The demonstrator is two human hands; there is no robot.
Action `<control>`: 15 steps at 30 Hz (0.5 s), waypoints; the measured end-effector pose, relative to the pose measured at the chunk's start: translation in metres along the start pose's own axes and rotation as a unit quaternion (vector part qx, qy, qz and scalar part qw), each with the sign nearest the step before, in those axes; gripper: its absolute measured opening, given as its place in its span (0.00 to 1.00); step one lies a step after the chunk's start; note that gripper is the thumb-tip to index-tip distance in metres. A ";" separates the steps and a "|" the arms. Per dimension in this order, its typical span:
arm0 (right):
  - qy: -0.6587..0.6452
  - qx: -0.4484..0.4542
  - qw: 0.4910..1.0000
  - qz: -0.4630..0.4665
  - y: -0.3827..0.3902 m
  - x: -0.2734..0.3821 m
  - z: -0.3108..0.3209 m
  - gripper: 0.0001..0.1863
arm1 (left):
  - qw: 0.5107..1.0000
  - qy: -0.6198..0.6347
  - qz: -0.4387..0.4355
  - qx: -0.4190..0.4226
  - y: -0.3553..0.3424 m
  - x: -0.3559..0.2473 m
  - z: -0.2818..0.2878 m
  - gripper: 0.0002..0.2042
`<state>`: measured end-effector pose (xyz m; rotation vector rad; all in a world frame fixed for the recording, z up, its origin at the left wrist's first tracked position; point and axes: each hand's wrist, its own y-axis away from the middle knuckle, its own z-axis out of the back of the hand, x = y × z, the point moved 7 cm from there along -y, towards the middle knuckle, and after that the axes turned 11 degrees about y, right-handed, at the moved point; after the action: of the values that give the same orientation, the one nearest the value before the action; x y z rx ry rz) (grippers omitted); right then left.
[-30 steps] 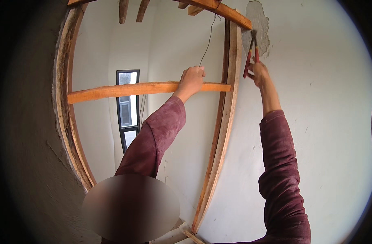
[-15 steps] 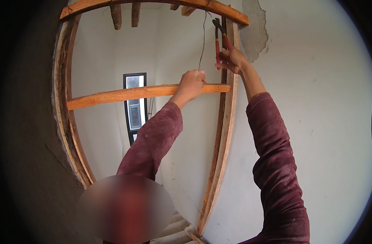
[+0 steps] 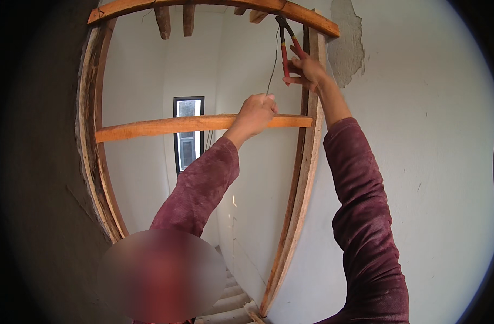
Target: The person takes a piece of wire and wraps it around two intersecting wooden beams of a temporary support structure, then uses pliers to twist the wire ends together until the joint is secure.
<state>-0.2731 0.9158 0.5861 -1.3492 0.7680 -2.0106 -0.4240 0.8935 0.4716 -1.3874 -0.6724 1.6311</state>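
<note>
- Head view: your left arm rises from the lower edge, its maroon sleeve (image 3: 203, 175) slanting up and to the right, the bare wrist crossing in front of the lower wooden crossbar (image 3: 160, 128).
- Your left hand (image 3: 255, 114) is curled narrow, thumb against fingers, pinching the lower part of a thin dark wire (image 3: 275, 62); whether the hand also rests on the crossbar, you cannot tell from this angle.
- Your right arm reaches higher, sleeve bunched at the elbow, forearm tilted up and to the left in front of the right-hand wooden post (image 3: 310, 146).
- Your right hand (image 3: 309, 71) is wrapped partway round the red-handled pincers (image 3: 284, 51), fingers at the handles, which stand spread apart in a narrow V.
- The pincers point upward out of your right hand, their dark head just below the upper wooden beam (image 3: 203, 5) and right at the upper part of the wire; whether the jaws grip it is too small to tell.
- The wire runs from your left hand up toward that head, a slight bend along it, to the left of your right hand.
</note>
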 end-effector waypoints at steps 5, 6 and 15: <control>-0.019 -0.009 1.000 0.016 -0.001 0.001 -0.006 0.26 | 1.000 0.010 -0.009 -0.003 -0.002 0.005 -0.004 0.19; -0.021 -0.014 1.000 0.015 -0.002 0.000 -0.004 0.25 | 1.000 0.020 -0.002 0.000 -0.001 0.005 -0.006 0.19; 0.130 -0.079 0.988 0.008 -0.004 0.002 -0.002 0.23 | 0.999 0.034 -0.034 0.007 -0.006 0.008 -0.006 0.19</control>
<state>-0.2763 0.9175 0.5898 -1.1732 1.0702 -2.1775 -0.4163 0.9024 0.4708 -1.3882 -0.6594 1.5251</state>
